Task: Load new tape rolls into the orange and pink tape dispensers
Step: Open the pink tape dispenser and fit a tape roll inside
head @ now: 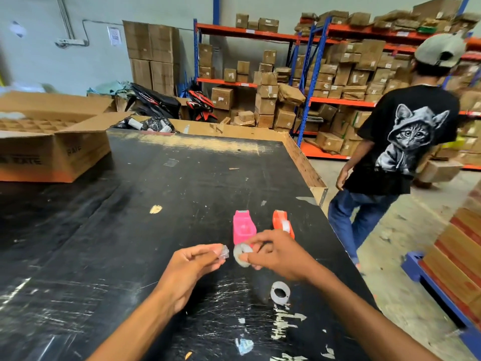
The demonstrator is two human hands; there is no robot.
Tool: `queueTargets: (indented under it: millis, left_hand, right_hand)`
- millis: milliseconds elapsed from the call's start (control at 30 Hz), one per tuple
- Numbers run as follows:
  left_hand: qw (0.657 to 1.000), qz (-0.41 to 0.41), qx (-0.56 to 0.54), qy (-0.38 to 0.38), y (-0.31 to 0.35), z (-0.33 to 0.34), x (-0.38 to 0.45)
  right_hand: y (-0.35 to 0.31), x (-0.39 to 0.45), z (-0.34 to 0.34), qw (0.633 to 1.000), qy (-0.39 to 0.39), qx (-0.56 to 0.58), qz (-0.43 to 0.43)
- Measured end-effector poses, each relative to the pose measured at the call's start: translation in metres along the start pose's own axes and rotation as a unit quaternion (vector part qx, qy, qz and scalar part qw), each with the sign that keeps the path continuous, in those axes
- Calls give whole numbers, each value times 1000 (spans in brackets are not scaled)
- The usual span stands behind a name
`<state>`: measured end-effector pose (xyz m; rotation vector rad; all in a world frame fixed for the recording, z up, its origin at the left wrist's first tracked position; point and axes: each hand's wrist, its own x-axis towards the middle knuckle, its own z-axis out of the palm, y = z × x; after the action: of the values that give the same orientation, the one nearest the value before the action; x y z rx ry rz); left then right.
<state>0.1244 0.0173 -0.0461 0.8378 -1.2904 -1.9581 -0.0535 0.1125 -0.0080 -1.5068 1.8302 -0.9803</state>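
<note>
Here, over a scuffed black worktable (130, 217), both bare hands are working close together near the front edge. The left hand (187, 269) is pinching a small clear plastic piece (224, 252), probably a spool core, between thumb and fingertips, holding it just above the tabletop. The right hand (281, 256) is gripping a roll of clear tape (242, 255) by its rim, fingers curled around the roll's right side, with the roll's hole facing roughly toward the clear piece. The two held things are sitting just beside each other, with a thin gap showing between them.

Just beyond the hands, the pink tape dispenser (243, 226) is lying on the table with its cutter end pointing away from the person; its near end is partly hidden behind the tape roll and the right fingers. The orange tape dispenser (283, 222) is resting just to the right of the pink one, with a clear roll showing inside it. A second, loose tape roll (280, 293) is lying flat on the table under the right forearm, nearer the person.

At the table's far left an open cardboard box (52, 142) with cell dividers is standing. To the right, a person in a black cat-print T-shirt (406, 142) and a cap is standing on the floor with their back turned, facing shelving racks (312, 82) stacked with cartons.
</note>
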Motion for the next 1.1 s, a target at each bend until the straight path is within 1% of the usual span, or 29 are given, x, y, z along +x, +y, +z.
queueTargets:
  millis: [67,167,300,400,433,533,600,700,767,867,1000,1100]
  left_hand:
    - [1000,12,-7,-13,1,4,-1]
    - [998,48,16,-38,4,11,-4]
    - [994,86,49,-42,11,15,-6]
    - [988,112,97,-54,16,18,-8]
    - [987,112,97,-61,18,20,-10]
    - [994,85,38,-64,24,28,-13]
    - [994,87,47,-35,25,32,-13]
    - [984,113,132,45,21,36,-7]
    - [975,119,166,89,19,37,0]
    - [966,126,195,114,19,36,8]
    - [969,117,191,99,17,36,14]
    - [984,86,152,28,21,34,15]
  right_hand:
    - [-4,-2,0,997,17,74,-8]
    - [-5,-1,7,995,23,94,-17]
    - [-4,0,9,992,32,120,-31]
    - [-3,2,12,990,54,123,-43]
    - [-3,3,12,989,70,119,-48]
    - [-2,7,12,988,106,86,-72]
    - [-3,9,14,989,105,53,-92]
    - [-3,11,20,987,104,24,-117]
    - [-3,13,23,985,113,21,-127]
    - [-2,15,24,984,118,25,-134]
    - [1,15,23,985,117,19,-127]
    - [5,16,17,986,124,38,-106]
